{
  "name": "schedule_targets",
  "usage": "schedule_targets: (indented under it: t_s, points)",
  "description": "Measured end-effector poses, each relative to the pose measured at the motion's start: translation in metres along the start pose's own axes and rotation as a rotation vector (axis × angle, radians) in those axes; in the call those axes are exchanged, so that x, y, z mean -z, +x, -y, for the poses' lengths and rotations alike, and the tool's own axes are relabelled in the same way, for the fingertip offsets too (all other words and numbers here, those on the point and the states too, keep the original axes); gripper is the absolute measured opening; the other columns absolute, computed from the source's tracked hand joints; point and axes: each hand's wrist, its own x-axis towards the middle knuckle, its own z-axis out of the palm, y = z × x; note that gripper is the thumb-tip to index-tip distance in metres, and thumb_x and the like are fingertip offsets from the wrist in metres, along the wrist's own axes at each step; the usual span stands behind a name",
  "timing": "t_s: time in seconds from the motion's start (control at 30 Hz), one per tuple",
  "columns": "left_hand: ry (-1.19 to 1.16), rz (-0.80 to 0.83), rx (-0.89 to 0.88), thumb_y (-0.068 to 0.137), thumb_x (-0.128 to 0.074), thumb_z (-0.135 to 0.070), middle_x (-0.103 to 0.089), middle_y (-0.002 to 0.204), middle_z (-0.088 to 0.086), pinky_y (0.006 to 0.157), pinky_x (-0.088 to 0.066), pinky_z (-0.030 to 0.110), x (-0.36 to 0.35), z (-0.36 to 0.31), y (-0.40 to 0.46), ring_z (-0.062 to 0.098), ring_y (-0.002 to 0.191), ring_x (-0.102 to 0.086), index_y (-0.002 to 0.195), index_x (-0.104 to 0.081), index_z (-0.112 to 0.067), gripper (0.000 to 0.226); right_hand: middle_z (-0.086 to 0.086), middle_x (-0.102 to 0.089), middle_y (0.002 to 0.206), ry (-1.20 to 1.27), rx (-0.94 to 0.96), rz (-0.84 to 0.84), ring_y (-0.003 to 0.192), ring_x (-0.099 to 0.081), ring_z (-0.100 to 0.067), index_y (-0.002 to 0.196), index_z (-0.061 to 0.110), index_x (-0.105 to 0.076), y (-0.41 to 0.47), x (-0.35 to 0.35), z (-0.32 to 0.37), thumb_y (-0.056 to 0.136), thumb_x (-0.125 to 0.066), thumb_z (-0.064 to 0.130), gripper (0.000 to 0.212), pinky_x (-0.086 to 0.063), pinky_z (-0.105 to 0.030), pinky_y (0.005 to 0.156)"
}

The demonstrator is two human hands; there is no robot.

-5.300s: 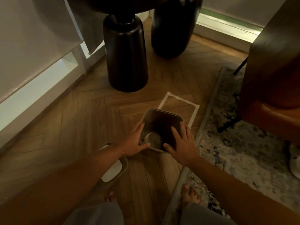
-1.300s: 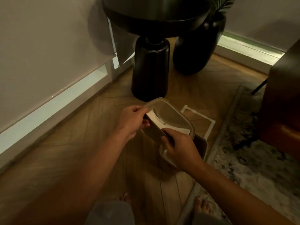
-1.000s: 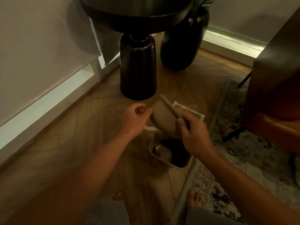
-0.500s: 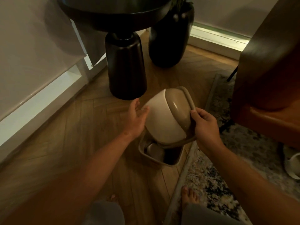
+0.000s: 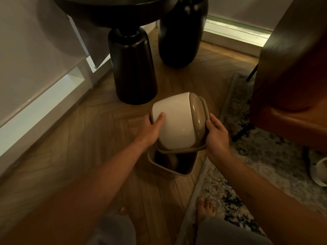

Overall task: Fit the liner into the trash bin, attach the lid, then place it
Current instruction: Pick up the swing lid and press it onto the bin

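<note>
A small tan trash bin (image 5: 184, 169) stands open on the wooden floor by the rug's edge. Something pale shows dimly inside it; whether that is the liner I cannot tell. I hold its domed lid (image 5: 178, 124), tan with a white swing flap, just above the bin's far rim, tilted with the dome facing me. My left hand (image 5: 152, 128) grips the lid's left edge, thumb on the white flap. My right hand (image 5: 216, 134) holds the lid's tan rim on the right.
A black pedestal side table (image 5: 132, 68) and a dark vase (image 5: 180, 38) stand just beyond the bin. A patterned rug (image 5: 247, 170) and an orange-brown chair (image 5: 292, 85) lie to the right. White wall panels (image 5: 44, 82) run along the left. My bare feet are below.
The lid was picked up and turned over from underside-up to dome-up. My left hand has closed on its left edge, and the lid has sunk a little nearer the bin's rim.
</note>
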Motion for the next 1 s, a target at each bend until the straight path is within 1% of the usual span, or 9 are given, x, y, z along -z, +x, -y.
schedule_targets:
  t_s: [0.07, 0.13, 0.23, 0.3, 0.37, 0.5, 0.8, 0.9, 1.0]
  points:
    - [0.02, 0.004, -0.029, 0.087, -0.058, -0.066, -0.052, 0.126, -0.012, 0.074, -0.046, 0.025, 0.001, 0.0, 0.005, 0.007, 0.103, -0.054, 0.15, -0.038, -0.027, 0.076, 0.01, -0.063, 0.131, -0.197, 0.037, 0.036, 0.11, -0.062, -0.002, 0.147, 0.025, -0.054, 0.001, 0.003, -0.007, 0.103, -0.055, 0.041, 0.047, -0.053, -0.024, 0.088]
    - [0.05, 0.012, -0.036, 0.089, -0.06, -0.062, -0.05, 0.137, -0.006, 0.082, -0.045, 0.03, 0.002, 0.004, 0.009, 0.013, 0.112, -0.05, 0.152, -0.034, -0.027, 0.077, 0.01, -0.067, 0.131, -0.303, 0.03, 0.108, 0.115, -0.063, -0.008, 0.143, 0.026, -0.058, -0.001, 0.005, -0.014, 0.101, -0.053, 0.053, 0.051, -0.054, -0.032, 0.097]
    - [0.099, 0.044, -0.025, 0.089, -0.061, -0.061, -0.048, 0.147, -0.001, 0.08, -0.043, 0.026, 0.003, 0.015, 0.013, 0.013, 0.115, -0.047, 0.153, -0.034, -0.028, 0.076, 0.031, -0.07, 0.096, -0.426, 0.029, 0.188, 0.1, -0.066, 0.007, 0.12, 0.04, -0.066, -0.004, 0.012, -0.027, 0.099, -0.051, 0.06, 0.034, -0.052, -0.008, 0.071]
    - [0.138, 0.048, -0.021, 0.088, -0.061, -0.062, -0.05, 0.147, -0.001, 0.082, -0.043, 0.027, 0.003, 0.023, 0.015, 0.015, 0.118, -0.048, 0.152, -0.036, -0.028, 0.077, 0.038, -0.057, 0.086, -0.484, 0.038, 0.203, 0.08, -0.06, 0.022, 0.136, 0.031, -0.061, -0.003, 0.015, -0.035, 0.098, -0.052, 0.061, 0.049, -0.041, 0.002, 0.054]
    - [0.165, 0.053, -0.011, 0.087, -0.063, -0.061, -0.052, 0.145, 0.0, 0.085, -0.044, 0.03, 0.0, 0.03, 0.017, 0.018, 0.121, -0.052, 0.15, -0.039, -0.025, 0.076, 0.028, -0.058, 0.097, -0.55, -0.001, 0.222, 0.072, -0.056, 0.017, 0.148, 0.019, -0.051, -0.002, 0.019, -0.041, 0.096, -0.052, 0.066, 0.07, -0.038, 0.002, 0.049]
    - [0.211, 0.096, 0.018, 0.089, -0.063, -0.057, -0.051, 0.148, 0.004, 0.099, -0.046, 0.04, -0.005, 0.039, 0.02, 0.025, 0.13, -0.051, 0.151, -0.038, -0.02, 0.076, -0.002, -0.062, 0.14, -0.581, -0.138, 0.283, 0.099, -0.06, -0.01, 0.15, 0.018, -0.05, 0.003, 0.025, -0.056, 0.092, -0.049, 0.072, 0.079, -0.042, -0.011, 0.062]
    - [0.344, 0.17, 0.003, 0.095, -0.067, -0.025, -0.052, 0.148, 0.007, 0.104, -0.039, 0.034, 0.003, 0.065, 0.024, 0.025, 0.136, -0.048, 0.148, -0.047, -0.015, 0.057, 0.001, -0.059, 0.137, -0.525, -0.275, 0.336, 0.095, -0.058, -0.001, 0.151, 0.021, -0.046, 0.007, 0.041, -0.076, 0.085, -0.057, 0.074, 0.086, -0.051, -0.031, 0.079]
    - [0.353, 0.18, 0.021, 0.096, -0.064, -0.032, -0.041, 0.157, 0.003, 0.108, -0.035, 0.037, 0.009, 0.07, 0.024, 0.026, 0.142, -0.04, 0.154, -0.036, -0.021, 0.065, 0.002, -0.06, 0.135, -0.545, -0.257, 0.36, 0.096, -0.058, 0.0, 0.151, 0.023, -0.046, 0.008, 0.04, -0.082, 0.087, -0.058, 0.071, 0.081, -0.05, -0.027, 0.07]
    - [0.363, 0.203, 0.034, 0.097, -0.061, -0.037, -0.036, 0.16, 0.003, 0.112, -0.033, 0.038, 0.01, 0.072, 0.024, 0.024, 0.144, -0.037, 0.157, -0.028, -0.027, 0.069, 0.003, -0.058, 0.138, -0.557, -0.219, 0.358, 0.101, -0.059, -0.006, 0.154, 0.025, -0.042, 0.011, 0.038, -0.082, 0.088, -0.057, 0.072, 0.083, -0.048, -0.022, 0.073]
